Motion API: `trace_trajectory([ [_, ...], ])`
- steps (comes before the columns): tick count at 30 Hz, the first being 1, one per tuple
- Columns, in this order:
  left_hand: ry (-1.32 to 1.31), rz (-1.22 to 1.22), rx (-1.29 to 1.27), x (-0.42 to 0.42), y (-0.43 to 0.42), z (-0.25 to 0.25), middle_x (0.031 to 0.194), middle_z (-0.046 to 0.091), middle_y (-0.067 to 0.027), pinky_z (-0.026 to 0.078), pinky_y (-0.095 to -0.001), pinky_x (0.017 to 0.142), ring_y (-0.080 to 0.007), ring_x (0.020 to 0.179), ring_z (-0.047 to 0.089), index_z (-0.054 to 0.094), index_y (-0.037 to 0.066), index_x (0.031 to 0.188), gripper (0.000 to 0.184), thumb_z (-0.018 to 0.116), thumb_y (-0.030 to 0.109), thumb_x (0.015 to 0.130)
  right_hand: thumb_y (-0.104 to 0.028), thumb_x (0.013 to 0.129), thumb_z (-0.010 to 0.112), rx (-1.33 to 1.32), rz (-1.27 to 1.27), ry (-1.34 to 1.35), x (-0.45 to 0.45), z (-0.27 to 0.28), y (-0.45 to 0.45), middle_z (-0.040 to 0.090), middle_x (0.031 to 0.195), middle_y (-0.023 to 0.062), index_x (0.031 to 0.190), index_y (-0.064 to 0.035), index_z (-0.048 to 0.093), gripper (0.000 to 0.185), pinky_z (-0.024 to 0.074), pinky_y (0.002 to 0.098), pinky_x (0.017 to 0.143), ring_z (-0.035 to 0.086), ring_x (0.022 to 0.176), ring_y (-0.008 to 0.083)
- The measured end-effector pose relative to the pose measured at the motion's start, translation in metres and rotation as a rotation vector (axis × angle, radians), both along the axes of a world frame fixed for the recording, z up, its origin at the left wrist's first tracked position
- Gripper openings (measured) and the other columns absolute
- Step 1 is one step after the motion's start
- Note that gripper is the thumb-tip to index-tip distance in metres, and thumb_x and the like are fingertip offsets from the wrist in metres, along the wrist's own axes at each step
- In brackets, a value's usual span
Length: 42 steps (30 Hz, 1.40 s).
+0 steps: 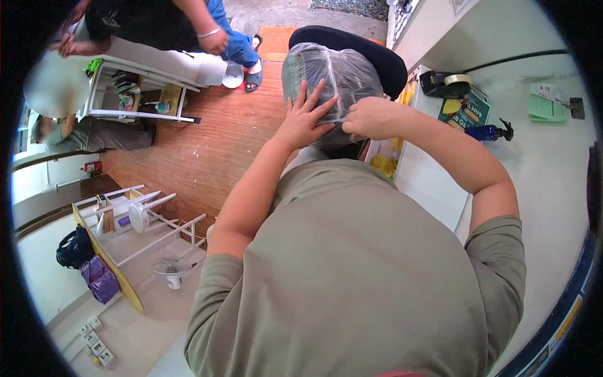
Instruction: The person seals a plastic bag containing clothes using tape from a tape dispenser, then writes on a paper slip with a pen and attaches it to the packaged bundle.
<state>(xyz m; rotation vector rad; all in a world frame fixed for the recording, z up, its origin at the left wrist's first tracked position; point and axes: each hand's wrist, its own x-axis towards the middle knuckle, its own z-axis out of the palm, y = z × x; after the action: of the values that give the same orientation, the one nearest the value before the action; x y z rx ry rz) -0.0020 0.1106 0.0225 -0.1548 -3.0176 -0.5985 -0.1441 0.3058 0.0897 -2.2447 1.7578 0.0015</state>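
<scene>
A clear plastic bag (301, 63) with darker contents sits in front of me, against a black chair back (352, 39). My left hand (309, 116) lies on the bag's near left side with its fingers spread. At the bag's near right edge, my right hand (372, 118) has its fingers pinched together on the plastic. What the bag contains cannot be made out through the creased film.
To the right, a white counter (433, 195) carries a tape dispenser (446, 83) and a blue spray bottle (487, 132). A person in a black shirt (144, 24) stands at the upper left, near a white shelf rack (141, 94). Another person sits farther left.
</scene>
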Motion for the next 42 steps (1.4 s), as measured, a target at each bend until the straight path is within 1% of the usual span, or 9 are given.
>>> trace_trajectory([
  [7,-0.070,-0.026,0.054,0.003,-0.011,0.004,0.164,0.005,-0.0003,0.017,-0.0766,0.104,-0.0405,0.148,-0.001,0.040,0.034,0.147,0.077,0.072,0.045,0.078,-0.017,0.078,0.063,-0.359,0.160,0.220,0.007,-0.031,-0.041,0.069,0.077,0.0086,0.075,-0.0081,0.066,0.010,0.0540,0.0403,0.070,0.069,0.080,0.0270],
  [13,0.047,0.087,-0.038,0.004,0.014,-0.003,0.160,0.019,-0.0003,0.019,-0.0759,0.104,-0.0417,0.148,0.007,0.048,0.022,0.141,0.073,0.074,0.042,0.076,-0.020,0.072,0.068,-0.069,-0.263,0.159,0.017,-0.018,-0.046,0.072,0.081,0.0110,0.077,-0.0079,0.071,0.013,0.0559,0.0395,0.065,0.071,0.075,0.0281],
  [18,0.063,0.109,0.025,0.006,0.017,-0.005,0.159,0.021,-0.0054,0.020,-0.0737,0.105,-0.0423,0.147,0.010,0.031,0.012,0.148,0.092,0.076,0.045,0.074,-0.024,0.068,0.074,-0.113,-0.395,0.379,-0.044,0.014,-0.074,0.072,0.083,0.0145,0.079,-0.0095,0.075,0.018,0.0569,0.0408,0.065,0.072,0.078,0.0297],
  [21,0.071,0.142,0.122,0.011,0.017,0.004,0.158,0.016,-0.0147,0.020,-0.0699,0.107,-0.0441,0.145,0.013,0.019,0.007,0.150,0.107,0.079,0.047,0.071,-0.041,0.064,0.081,-0.082,-0.747,0.099,-0.086,0.025,-0.070,0.071,0.088,0.0156,0.084,-0.0065,0.072,0.041,0.0554,0.0428,0.069,0.070,0.083,0.0315],
  [26,0.146,0.275,0.196,0.007,0.023,-0.009,0.156,0.008,-0.0273,0.014,-0.0658,0.112,-0.0548,0.141,0.006,0.017,0.006,0.151,0.117,0.085,0.042,0.063,-0.046,0.064,0.083,0.006,-0.740,-0.370,-0.032,-0.032,-0.037,0.065,0.095,0.0154,0.088,-0.0050,0.061,0.052,0.0496,0.0428,0.081,0.063,0.094,0.0333],
  [30,0.089,0.218,0.157,0.007,0.019,-0.006,0.155,0.007,-0.0295,0.007,-0.0637,0.114,-0.0577,0.140,0.002,0.018,0.004,0.151,0.116,0.085,0.038,0.062,-0.023,0.083,0.074,-1.017,-1.486,-0.595,-0.060,-0.113,0.020,0.063,0.080,0.0128,0.084,-0.0031,0.062,0.023,0.0496,0.0394,0.068,0.062,0.074,0.0282],
  [33,0.117,0.191,0.159,0.008,0.023,-0.002,0.155,0.007,-0.0303,0.005,-0.0636,0.114,-0.0545,0.141,0.001,0.017,0.003,0.151,0.115,0.084,0.036,0.064,-0.023,0.087,0.071,-1.439,-2.078,-0.401,-0.081,-0.130,0.075,0.065,0.080,0.0065,0.087,-0.0017,0.063,0.023,0.0505,0.0320,0.068,0.062,0.071,0.0182],
  [39,0.119,0.190,0.116,0.000,0.024,0.003,0.153,0.008,-0.0327,0.005,-0.0641,0.114,-0.0533,0.142,0.004,0.017,0.002,0.151,0.113,0.083,0.036,0.065,-0.013,0.079,0.080,-1.445,-2.425,-1.778,-0.136,-0.130,0.102,0.066,0.083,0.0037,0.099,-0.0002,0.067,0.027,0.0476,0.0341,0.059,0.057,0.066,0.0155],
  [42,0.139,0.169,0.117,0.006,0.022,0.001,0.153,0.008,-0.0326,0.006,-0.0641,0.114,-0.0538,0.141,0.005,0.018,0.002,0.150,0.112,0.083,0.037,0.066,-0.010,0.075,0.084,-1.936,-2.090,-1.745,-0.153,-0.139,0.097,0.064,0.080,0.0028,0.097,0.0004,0.068,0.029,0.0423,0.0325,0.051,0.051,0.058,0.0128],
])
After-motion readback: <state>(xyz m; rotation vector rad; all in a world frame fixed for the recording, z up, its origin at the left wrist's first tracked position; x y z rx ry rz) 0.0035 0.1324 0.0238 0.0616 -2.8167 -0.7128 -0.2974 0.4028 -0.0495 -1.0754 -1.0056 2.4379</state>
